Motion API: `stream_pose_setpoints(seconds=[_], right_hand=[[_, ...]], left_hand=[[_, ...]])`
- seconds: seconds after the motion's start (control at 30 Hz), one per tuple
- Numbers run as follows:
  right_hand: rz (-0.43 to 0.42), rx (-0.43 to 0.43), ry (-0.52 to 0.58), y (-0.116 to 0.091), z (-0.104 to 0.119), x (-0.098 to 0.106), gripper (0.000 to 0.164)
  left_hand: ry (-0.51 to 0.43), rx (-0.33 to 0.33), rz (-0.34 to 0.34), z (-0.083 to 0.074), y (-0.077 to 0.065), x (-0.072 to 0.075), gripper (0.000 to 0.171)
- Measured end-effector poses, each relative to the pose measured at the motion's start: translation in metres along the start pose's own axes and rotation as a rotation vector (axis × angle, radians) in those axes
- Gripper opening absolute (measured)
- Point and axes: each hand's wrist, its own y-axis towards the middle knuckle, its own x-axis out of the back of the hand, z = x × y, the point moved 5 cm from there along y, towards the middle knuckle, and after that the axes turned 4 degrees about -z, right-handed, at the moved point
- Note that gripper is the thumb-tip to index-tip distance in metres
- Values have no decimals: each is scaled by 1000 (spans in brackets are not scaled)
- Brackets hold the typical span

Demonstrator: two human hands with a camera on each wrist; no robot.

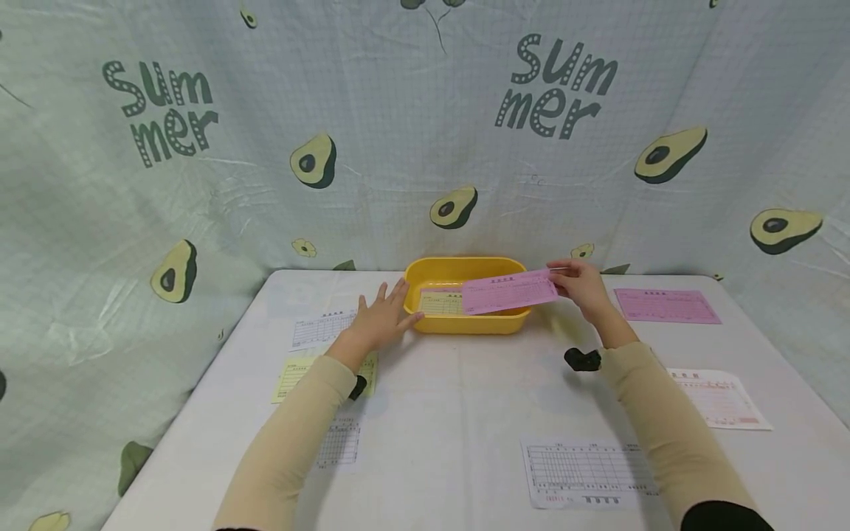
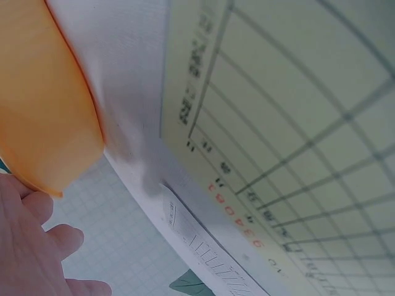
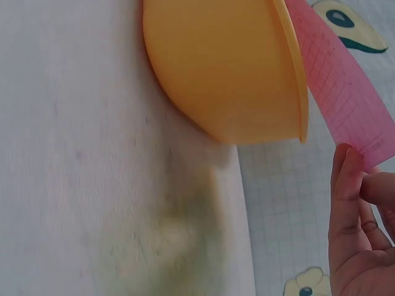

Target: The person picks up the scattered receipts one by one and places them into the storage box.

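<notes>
one pink slip (image 1: 508, 292) is pinched at its right end between the thumb and fingers of my right hand (image 1: 584, 290), held slanting over the right part of the yellow basin (image 1: 465, 325); i cannot tell whether it touches the rim. a yellow slip (image 1: 438, 303) lies inside the basin. my left hand (image 1: 380, 318), fingers spread, touches the basin's left end. on the white table (image 1: 425, 413), a second pink slip (image 1: 667, 306) lies to the right, apart from the basin.
</notes>
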Motion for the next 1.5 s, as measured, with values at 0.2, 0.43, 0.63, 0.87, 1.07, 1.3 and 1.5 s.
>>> stream_pose_setpoints(seconds=[0.2,0.43,0.63,0.87,1.07,1.3,1.5], right_hand=[[9,-18,18,4,1,-19,40],[9,-23,17,8,6,-39,37],[-9,-34,-4,9,11,-51,35],[14,-1,-18,11,17,-65,33],[7,20,-63,12,21,-75,29],[-16,50,-111,13,24,-83,27],[-35,72,-147,15,26,-85,26]], left_hand=[[8,-8,-7,0,0,0,86],[11,-10,-10,0,0,0,85],[15,-8,-10,0,-1,0,85],[7,-6,-12,1,-1,0,85],[1,-4,-10,0,-1,0,85],[9,-3,-8,-1,-2,1,86],[9,-6,-9,0,-3,1,85]])
